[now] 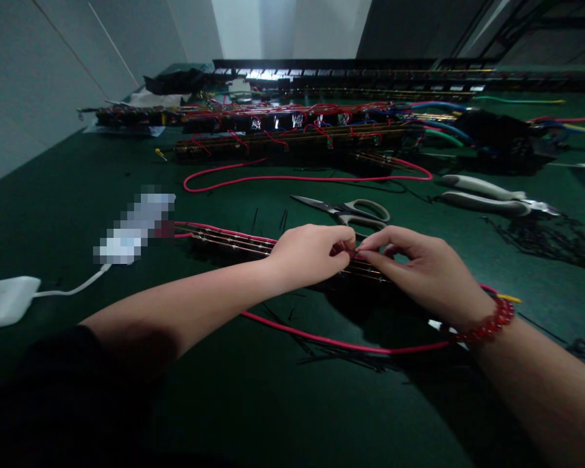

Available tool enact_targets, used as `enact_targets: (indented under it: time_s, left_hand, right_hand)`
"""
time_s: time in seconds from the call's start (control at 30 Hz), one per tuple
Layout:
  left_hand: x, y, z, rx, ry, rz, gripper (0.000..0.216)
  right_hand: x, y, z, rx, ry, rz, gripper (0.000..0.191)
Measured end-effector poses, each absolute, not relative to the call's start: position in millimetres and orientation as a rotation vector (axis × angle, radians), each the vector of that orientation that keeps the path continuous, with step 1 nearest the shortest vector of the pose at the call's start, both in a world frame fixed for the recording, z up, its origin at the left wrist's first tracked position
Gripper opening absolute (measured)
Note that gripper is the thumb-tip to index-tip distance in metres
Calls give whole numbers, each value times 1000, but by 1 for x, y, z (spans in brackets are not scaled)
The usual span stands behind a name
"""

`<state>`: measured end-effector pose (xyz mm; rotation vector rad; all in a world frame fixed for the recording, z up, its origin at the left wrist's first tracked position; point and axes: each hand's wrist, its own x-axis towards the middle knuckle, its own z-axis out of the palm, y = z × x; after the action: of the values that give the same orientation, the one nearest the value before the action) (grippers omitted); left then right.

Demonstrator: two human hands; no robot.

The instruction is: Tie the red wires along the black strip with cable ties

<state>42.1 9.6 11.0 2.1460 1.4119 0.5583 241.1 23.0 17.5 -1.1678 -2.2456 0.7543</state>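
My left hand and my right hand meet fingertip to fingertip over a long, narrow assembly of metal rods and wires. Both are closed in a pinch. Whatever lies between the fingertips is too small to make out. A red wire runs along the top of the assembly, which lies across the green table under my hands. Just beyond my fingers is a pair of scissors with grey handles, its blades pointing left. Another red wire curves across the table in front of my hands.
Grey-handled pliers lie at the right, beside tangled black strands. A loop of red wire crosses behind the scissors. Farther back lie similar wired assemblies. At left, a white cable joins a white block to a blurred object.
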Motion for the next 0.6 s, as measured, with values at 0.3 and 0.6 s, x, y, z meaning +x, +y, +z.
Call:
enact_targets:
  time_s: [0.3,0.6]
  left_hand:
    - [41,11,12,2145,1416,541,18]
    - [42,11,14,2137,1441,511,18]
  right_hand:
    - [242,23,18,-1148,-2221,768,18]
    - [244,24,19,-1191,-2181,808,21]
